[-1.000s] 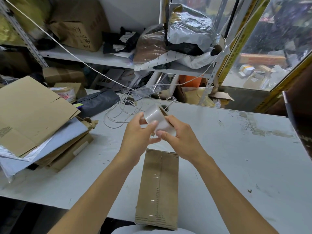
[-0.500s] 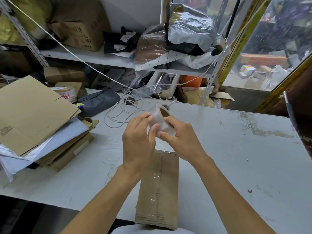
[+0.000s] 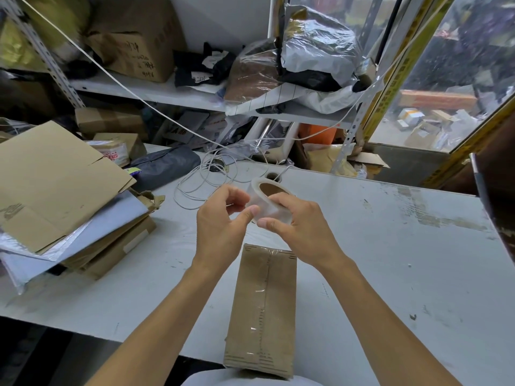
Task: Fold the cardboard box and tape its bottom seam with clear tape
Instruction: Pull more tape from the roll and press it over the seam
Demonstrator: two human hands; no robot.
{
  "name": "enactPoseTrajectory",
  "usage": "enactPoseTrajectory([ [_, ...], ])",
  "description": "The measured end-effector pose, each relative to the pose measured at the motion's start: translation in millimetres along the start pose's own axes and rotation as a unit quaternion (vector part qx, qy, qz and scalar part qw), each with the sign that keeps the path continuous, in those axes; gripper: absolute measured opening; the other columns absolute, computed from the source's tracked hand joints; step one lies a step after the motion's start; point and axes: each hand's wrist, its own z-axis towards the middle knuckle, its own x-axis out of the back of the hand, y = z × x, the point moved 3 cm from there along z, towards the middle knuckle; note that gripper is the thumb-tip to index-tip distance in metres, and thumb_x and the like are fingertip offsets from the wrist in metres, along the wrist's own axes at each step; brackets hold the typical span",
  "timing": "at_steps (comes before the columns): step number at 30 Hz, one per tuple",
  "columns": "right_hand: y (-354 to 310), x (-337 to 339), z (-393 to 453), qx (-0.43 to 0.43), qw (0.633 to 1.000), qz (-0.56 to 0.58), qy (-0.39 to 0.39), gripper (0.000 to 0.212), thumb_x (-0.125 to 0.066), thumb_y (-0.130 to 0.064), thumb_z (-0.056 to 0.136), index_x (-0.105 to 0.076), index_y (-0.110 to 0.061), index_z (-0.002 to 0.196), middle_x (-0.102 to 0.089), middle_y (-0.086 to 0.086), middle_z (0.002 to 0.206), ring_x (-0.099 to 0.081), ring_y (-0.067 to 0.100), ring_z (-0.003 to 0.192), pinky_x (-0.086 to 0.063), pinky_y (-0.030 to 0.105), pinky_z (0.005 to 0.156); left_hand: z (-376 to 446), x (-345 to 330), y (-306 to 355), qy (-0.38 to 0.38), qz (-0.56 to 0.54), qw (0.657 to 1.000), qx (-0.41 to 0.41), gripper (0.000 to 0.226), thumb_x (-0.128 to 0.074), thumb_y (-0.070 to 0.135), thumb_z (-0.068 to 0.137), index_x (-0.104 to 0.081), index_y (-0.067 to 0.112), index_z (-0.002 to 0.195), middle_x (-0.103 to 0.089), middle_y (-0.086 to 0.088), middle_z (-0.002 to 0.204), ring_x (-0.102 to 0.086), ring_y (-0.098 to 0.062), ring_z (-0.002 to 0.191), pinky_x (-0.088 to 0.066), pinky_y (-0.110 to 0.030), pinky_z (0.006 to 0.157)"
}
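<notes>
A long, narrow cardboard box [image 3: 262, 310] lies on the white table [image 3: 390, 260], running from the near edge toward the middle. Shiny clear tape covers its centre seam. Above the box's far end my right hand [image 3: 301, 229] grips a roll of clear tape [image 3: 264, 200], its brown core facing up. My left hand [image 3: 223, 221] is at the roll's left side, thumb and curled fingers pinching at the tape's surface; the tape end itself is too faint to make out.
A pile of flattened cardboard and plastic sheets [image 3: 64, 201] sits at the left of the table. A coiled white cable [image 3: 206, 176] and a dark bag [image 3: 164, 168] lie behind my hands. Cluttered shelves [image 3: 178, 93] stand beyond; a dark panel [image 3: 496, 196] rises at the right edge.
My left hand has shifted round the left side of the roll, its fingers curling in and the thumb moving up to the tape. The roll has tilted a little. The box has stayed still.
</notes>
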Motion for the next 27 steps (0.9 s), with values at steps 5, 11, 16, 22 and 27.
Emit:
enactPoseTrajectory([
  [5, -5.1, -2.7, 0.7, -0.013, 0.999, 0.036, 0.038, 0.034, -0.067, -0.053, 0.078, -0.067, -0.028, 0.101, -0.070, -0.009, 0.086, -0.064, 0.015, 0.082, -0.049, 0.053, 0.084, -3.4, -2.6, -2.8, 0.028, -0.014, 0.999, 0.026, 0.022, -0.073, 0.021, 0.087, -0.060, 0.017, 0.103, -0.065, 0.005, 0.101, -0.063, -0.006, 0.096, -0.052, -0.016, 0.083],
  [11, -8.4, -3.1, 1.6, -0.011, 0.998, 0.029, 0.046, 0.033, -0.066, -0.055, 0.078, -0.065, -0.029, 0.098, -0.067, -0.011, 0.081, -0.060, 0.014, 0.079, -0.048, 0.055, 0.082, -3.6, -2.3, 0.3, 0.044, -0.030, 0.998, 0.040, 0.018, -0.073, 0.017, 0.087, -0.059, 0.015, 0.098, -0.065, 0.005, 0.093, -0.063, -0.004, 0.087, -0.052, -0.016, 0.079],
  [16, -9.4, -3.8, 1.6, -0.008, 0.998, 0.027, 0.061, 0.032, -0.064, -0.056, 0.079, -0.065, -0.031, 0.100, -0.067, -0.013, 0.083, -0.061, 0.013, 0.082, -0.049, 0.055, 0.083, -3.0, -2.4, 3.0, 0.056, -0.049, 0.996, 0.050, 0.018, -0.073, 0.017, 0.087, -0.059, 0.014, 0.097, -0.065, 0.006, 0.091, -0.061, 0.000, 0.084, -0.050, -0.012, 0.075],
  [22, -11.0, -5.8, 5.2, 0.000, 0.998, 0.010, 0.061, 0.037, -0.061, -0.058, 0.079, -0.064, -0.030, 0.103, -0.066, -0.011, 0.087, -0.061, 0.015, 0.084, -0.049, 0.054, 0.084, -6.7, -6.9, 8.3, 0.072, -0.052, 0.995, 0.033, 0.009, -0.068, 0.010, 0.090, -0.060, 0.014, 0.092, -0.063, 0.007, 0.082, -0.059, -0.002, 0.076, -0.047, -0.014, 0.069],
  [27, -13.2, -3.4, 6.9, -0.001, 0.997, 0.037, 0.062, 0.029, -0.069, -0.051, 0.082, -0.064, -0.028, 0.100, -0.068, -0.011, 0.084, -0.064, 0.014, 0.079, -0.052, 0.050, 0.081, -3.5, -2.2, 0.9, 0.082, -0.086, 0.991, 0.063, 0.022, -0.071, 0.022, 0.089, -0.060, 0.021, 0.108, -0.064, 0.006, 0.104, -0.062, -0.001, 0.094, -0.051, -0.015, 0.082],
])
